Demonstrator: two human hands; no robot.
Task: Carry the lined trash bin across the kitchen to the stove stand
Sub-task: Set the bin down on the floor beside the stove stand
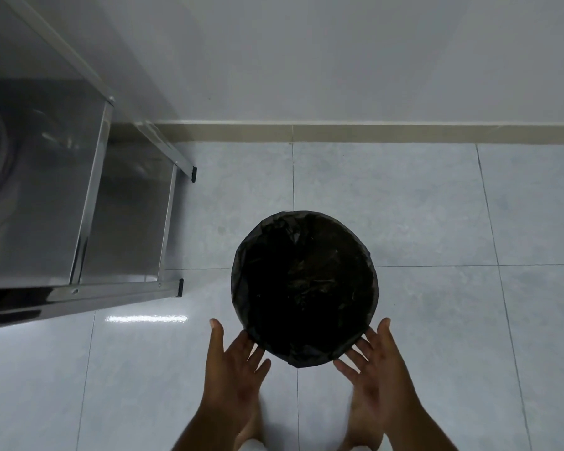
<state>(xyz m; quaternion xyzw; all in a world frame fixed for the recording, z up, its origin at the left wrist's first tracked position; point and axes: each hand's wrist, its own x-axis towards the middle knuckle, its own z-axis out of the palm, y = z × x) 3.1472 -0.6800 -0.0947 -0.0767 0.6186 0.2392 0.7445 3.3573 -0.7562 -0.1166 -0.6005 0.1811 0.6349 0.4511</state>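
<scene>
Two bare hands reach fwd at bottom centre of frame, palms open and fingers spread: left hand [233, 359] and right hand [376, 359] flank the near rim of a round trash bin lined w/ a black plastic bag [305, 288]. Fingertips lie at or just beside the liner's lower edge; grip is released on both sides, nothing clasped. Bin stands on the glossy pale-grey tiled floor [437, 206], centre of frame, mouth open to the lens, contents too dark to make out. Stainless-steel stove stand w/ black-capped feet [88, 206] fills the left side, near the bin but apart from it. Beige skirting [372, 133] runs along the white wall across upper frame. Bare feet blur at bottom edge.
</scene>
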